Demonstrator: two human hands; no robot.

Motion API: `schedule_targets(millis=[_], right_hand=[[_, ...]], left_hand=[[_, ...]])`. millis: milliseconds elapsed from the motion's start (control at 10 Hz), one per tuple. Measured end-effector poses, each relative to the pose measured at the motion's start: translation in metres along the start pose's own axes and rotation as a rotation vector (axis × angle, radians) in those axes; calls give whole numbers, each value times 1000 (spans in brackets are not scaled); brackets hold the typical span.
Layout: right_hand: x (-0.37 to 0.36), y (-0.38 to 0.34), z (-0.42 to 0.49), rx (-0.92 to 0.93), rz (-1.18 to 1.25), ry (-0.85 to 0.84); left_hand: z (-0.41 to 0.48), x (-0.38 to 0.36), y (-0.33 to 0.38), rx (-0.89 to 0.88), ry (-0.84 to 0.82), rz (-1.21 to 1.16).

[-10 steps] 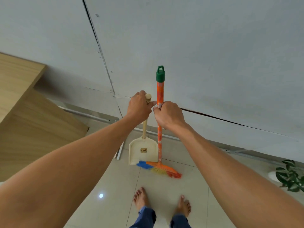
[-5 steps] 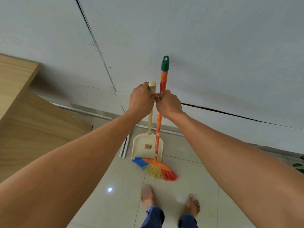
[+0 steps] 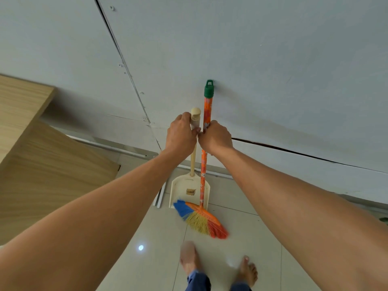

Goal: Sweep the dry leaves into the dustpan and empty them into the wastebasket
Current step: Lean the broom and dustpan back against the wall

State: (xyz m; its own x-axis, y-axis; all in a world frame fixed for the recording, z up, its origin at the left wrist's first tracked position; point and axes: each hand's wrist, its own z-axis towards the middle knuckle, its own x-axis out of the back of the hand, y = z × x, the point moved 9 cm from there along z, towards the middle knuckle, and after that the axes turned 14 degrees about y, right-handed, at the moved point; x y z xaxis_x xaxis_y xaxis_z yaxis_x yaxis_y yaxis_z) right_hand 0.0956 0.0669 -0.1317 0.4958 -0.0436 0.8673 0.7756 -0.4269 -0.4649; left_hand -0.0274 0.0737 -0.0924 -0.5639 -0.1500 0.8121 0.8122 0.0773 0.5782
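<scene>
1. Head view: in the middle of the frame, the person's left hand is curled round the cream handle of the dustpan, just under its round top.
2. The right hand is curled round the orange stick of the broom. It is right beside the left hand, and the two hands touch.
3. The dustpan stands upright on the tiled floor, below the hands and close to the grey wall.
4. The broom stands in front of the dustpan. Its blue, yellow and red bristles are down by the tiles.
5. The broom's green cap is above the hands.
6. A wooden board fills the left of the frame.
7. Two bare feet show at the bottom edge.
</scene>
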Motion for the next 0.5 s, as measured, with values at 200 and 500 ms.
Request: schedule_targets(millis=[200, 500], right_hand=[[12, 8, -9, -22, 14, 20], [49, 30, -50, -43, 62, 37]], left_hand=[[-17, 1, -9, 24, -19, 37], [-47, 7, -14, 118, -61, 62]])
